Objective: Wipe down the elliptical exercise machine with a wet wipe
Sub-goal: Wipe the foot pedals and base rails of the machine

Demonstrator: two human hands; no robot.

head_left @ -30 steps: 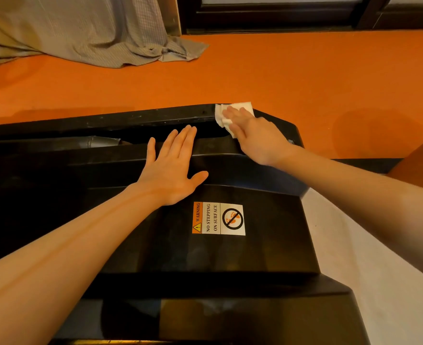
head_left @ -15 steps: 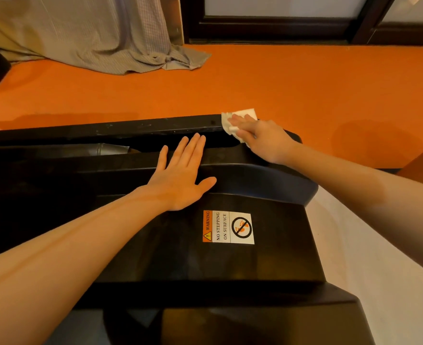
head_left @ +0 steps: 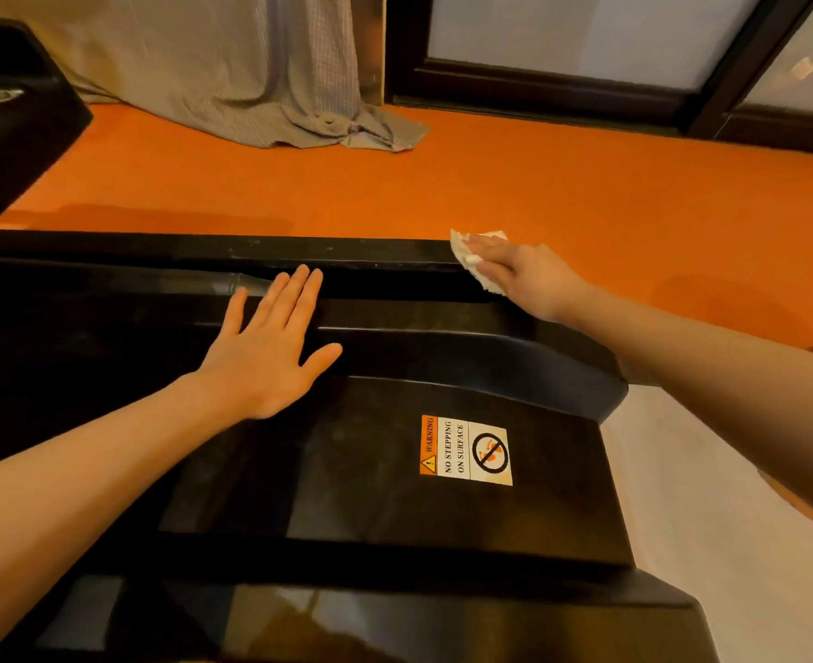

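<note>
The black elliptical machine [head_left: 395, 471] fills the lower part of the view, with a "no stepping on surface" warning sticker [head_left: 466, 449] on its glossy cover. My right hand [head_left: 524, 277] presses a white wet wipe [head_left: 467, 253] with straight fingers onto the right end of the far black rail [head_left: 251, 248]. Most of the wipe is hidden under the fingers. My left hand [head_left: 270, 349] rests flat, fingers spread, on the cover's upper ledge left of the sticker.
An orange floor [head_left: 490, 184] lies beyond the machine. A grey curtain [head_left: 232, 74] pools on it at the back. A dark door frame [head_left: 562, 88] stands at the back right. Another black machine part [head_left: 7, 112] sits at the far left. A pale mat [head_left: 710, 543] lies to the right.
My right hand and the wipe slid slightly right along the far rail toward its end. The camera tilted up, showing more curtain and door. My left hand stayed flat on the cover.
</note>
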